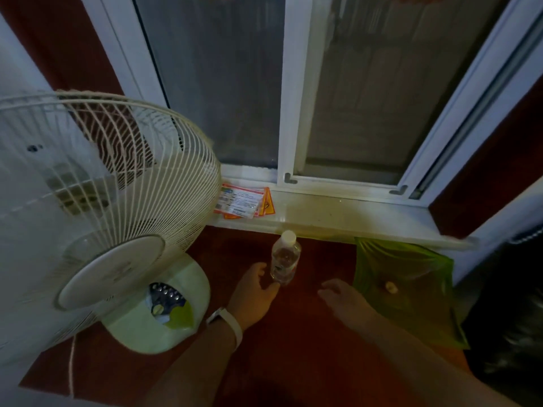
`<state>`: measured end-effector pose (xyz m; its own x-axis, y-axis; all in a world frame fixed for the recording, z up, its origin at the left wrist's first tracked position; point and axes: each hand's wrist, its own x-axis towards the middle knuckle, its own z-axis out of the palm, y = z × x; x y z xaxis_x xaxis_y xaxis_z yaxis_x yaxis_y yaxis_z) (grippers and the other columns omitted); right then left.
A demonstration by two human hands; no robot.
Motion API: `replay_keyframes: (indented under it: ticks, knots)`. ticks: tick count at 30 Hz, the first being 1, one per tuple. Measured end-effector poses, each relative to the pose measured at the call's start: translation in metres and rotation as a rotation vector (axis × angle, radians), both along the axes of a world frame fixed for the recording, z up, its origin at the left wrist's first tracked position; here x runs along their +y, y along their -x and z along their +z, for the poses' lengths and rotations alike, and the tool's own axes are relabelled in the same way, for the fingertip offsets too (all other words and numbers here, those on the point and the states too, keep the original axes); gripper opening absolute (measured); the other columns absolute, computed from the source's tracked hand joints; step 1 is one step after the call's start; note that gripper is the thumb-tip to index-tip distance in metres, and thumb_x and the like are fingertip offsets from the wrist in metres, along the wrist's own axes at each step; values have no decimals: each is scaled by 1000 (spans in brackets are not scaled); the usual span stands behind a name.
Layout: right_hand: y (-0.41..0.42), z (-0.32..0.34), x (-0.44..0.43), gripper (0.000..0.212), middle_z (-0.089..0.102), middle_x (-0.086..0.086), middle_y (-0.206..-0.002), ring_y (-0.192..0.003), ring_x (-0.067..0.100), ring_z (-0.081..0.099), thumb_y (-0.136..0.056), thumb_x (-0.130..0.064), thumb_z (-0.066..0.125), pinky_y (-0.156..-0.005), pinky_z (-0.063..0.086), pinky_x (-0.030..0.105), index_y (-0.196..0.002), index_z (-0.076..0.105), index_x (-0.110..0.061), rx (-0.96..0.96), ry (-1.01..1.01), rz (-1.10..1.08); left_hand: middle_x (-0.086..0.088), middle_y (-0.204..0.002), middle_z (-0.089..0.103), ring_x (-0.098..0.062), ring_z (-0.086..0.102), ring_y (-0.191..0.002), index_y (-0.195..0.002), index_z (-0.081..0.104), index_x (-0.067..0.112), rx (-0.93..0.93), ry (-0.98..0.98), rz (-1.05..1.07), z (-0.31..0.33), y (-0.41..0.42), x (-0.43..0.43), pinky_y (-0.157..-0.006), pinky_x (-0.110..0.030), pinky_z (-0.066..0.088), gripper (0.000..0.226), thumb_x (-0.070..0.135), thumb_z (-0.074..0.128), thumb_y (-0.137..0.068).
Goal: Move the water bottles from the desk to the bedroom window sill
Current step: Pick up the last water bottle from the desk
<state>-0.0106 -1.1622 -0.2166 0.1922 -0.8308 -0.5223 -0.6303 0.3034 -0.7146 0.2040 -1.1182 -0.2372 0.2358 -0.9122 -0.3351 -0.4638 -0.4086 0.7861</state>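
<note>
Below the sill (338,214), left hand (257,292) touches blurred-label bottle (285,257)

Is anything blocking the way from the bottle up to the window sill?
Nothing visible does. The water bottle, at the left hand, stands just below a bare stretch of window sill. The stickers and fan lie off to the left.
</note>
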Motion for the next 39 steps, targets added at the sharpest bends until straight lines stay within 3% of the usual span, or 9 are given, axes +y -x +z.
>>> replay_keyframes:
  ticks: [2, 9, 17, 22, 27, 32, 34, 36, 39]
  knots:
    - [-5, -9, -7, 25, 63, 2, -84, -72, 15, 58, -93, -29, 60, -65, 45, 31, -114, 62, -15, -65, -75, -87, -3, -144, 48, -16, 48, -128, -145, 38, 20, 26, 5, 67, -5, 2, -7, -95, -26, 42, 64, 32, 67, -90]
    - [-28, -34, -33, 12, 62, 7, -104, -95, 22, 59, -95, -33, 55, -79, 48, 36, -99, 60, -23, -265, -276, -292, 0, -138, 54, -13, 53, -125, -143, 41, 18, 74, 73, 144, -20, 11, -33, -104, -34, 46, 92, 54, 77, -65]
    - [-51, -58, -57, 10, 60, 3, -112, -100, 19, 58, -96, -33, 52, -84, 49, 38, -99, 57, -25, -363, -371, -370, 28, -114, 59, 23, 54, -106, -121, 46, 43, 115, 141, 55, -27, 12, -51, -83, 2, 40, 68, 10, 84, -75]
    - [-62, -70, -63, 23, 63, 4, -112, -98, 21, 59, -93, -36, 55, -78, 49, 36, -108, 62, -20, -426, -463, -429, 20, -122, 64, 8, 58, -114, -129, 53, 34, 124, 130, 76, -39, 12, -53, -88, -3, 43, 61, 21, 83, -77]
    - [-67, -73, -68, 20, 66, 0, -89, -85, 17, 58, -89, -33, 55, -81, 45, 37, -87, 65, -17, -463, -519, -477, 32, -112, 61, 20, 54, -107, -117, 48, 54, 102, 129, 79, -34, 12, -58, -82, -1, 43, 61, 24, 82, -76]
    - [-63, -64, -65, 20, 64, -1, -80, -79, 16, 58, -90, -34, 53, -79, 42, 36, -83, 65, -20, -519, -509, -494, 22, -111, 69, 5, 63, -107, -112, 54, 51, 176, 170, 78, -28, 12, -57, -90, -21, 53, 55, 26, 84, -72]
    - [-61, -57, -62, 21, 64, -2, -76, -78, 15, 57, -91, -34, 51, -76, 43, 34, -78, 63, -22, -544, -497, -492, 23, -110, 67, 3, 64, -107, -111, 53, 54, 172, 204, 81, -22, 14, -55, -88, -16, 52, 59, 22, 85, -72]
    - [-58, -47, -56, 22, 66, -2, -77, -78, 15, 58, -92, -35, 51, -74, 43, 34, -79, 65, -24, -574, -474, -484, 25, -110, 65, 5, 63, -107, -110, 51, 62, 173, 251, 77, -11, 15, -52, -87, -13, 51, 67, 20, 85, -72]
    - [-52, -31, -45, 25, 71, -1, -81, -81, 17, 63, -91, -37, 52, -74, 44, 33, -91, 70, -20, -623, -435, -462, 30, -110, 66, 3, 63, -108, -108, 47, 75, 206, 283, 37, 8, 16, -46, -90, -25, 55, 70, 30, 84, -69]
